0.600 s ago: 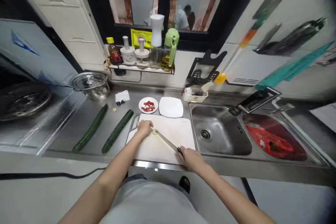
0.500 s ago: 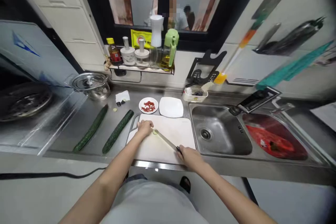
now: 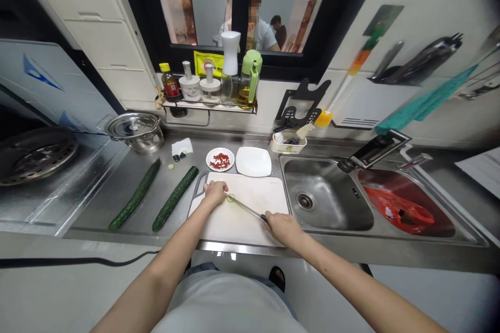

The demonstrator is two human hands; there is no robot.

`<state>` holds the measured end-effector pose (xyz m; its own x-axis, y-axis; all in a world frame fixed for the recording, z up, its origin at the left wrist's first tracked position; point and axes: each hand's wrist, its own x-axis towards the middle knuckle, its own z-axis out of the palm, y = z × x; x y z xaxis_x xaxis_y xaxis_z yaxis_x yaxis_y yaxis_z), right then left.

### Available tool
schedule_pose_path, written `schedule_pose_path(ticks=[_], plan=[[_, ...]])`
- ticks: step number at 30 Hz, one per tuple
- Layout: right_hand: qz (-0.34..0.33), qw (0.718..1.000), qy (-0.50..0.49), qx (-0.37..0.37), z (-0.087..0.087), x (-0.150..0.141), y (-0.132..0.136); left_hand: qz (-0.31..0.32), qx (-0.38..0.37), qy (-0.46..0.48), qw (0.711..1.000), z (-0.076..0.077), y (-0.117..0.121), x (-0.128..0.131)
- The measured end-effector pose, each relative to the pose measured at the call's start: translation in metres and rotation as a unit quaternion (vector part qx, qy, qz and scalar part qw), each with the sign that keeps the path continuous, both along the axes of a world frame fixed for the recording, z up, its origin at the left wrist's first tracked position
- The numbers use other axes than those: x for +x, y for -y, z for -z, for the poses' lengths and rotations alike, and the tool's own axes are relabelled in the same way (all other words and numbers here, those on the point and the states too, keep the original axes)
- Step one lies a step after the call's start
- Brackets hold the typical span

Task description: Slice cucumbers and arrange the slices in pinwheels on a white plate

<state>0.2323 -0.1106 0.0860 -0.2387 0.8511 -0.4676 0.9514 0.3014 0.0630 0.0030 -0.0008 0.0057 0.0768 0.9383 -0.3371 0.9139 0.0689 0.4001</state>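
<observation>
Right hand closed round knife handle; left hand fingers bent on cutting board, grip unclear.

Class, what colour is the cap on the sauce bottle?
The cap is yellow, clearest in the head view.

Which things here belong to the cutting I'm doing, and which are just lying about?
Seemingly in use:
black-handled steel knife, in the right hand
white rectangular cutting board
long green cucumbers, probably

Probably lying about:
round lidded steel pot
crumpled red plastic bag
white paper scrap
</observation>
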Motion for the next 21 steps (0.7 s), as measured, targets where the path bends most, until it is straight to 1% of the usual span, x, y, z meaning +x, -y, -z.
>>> schedule_pose_path(ticks=[7, 11, 14, 21], plan=[[-0.019, 1.000, 0.009, -0.001, -0.016, 0.000, -0.008, -0.001, 0.000, -0.001, 1.000, 0.001, -0.001, 0.000], [-0.019, 1.000, 0.017, -0.012, -0.020, -0.001, -0.009, 0.000, -0.001, 0.000, 1.000, 0.001, -0.001, 0.000], [-0.014, 0.999, 0.020, -0.020, -0.018, -0.001, -0.008, 0.001, -0.002, -0.001, 1.000, 0.001, -0.001, -0.001], [-0.002, 1.000, 0.010, -0.023, -0.005, 0.009, 0.001, 0.001, -0.004, -0.006, 1.000, -0.001, 0.000, 0.000]])
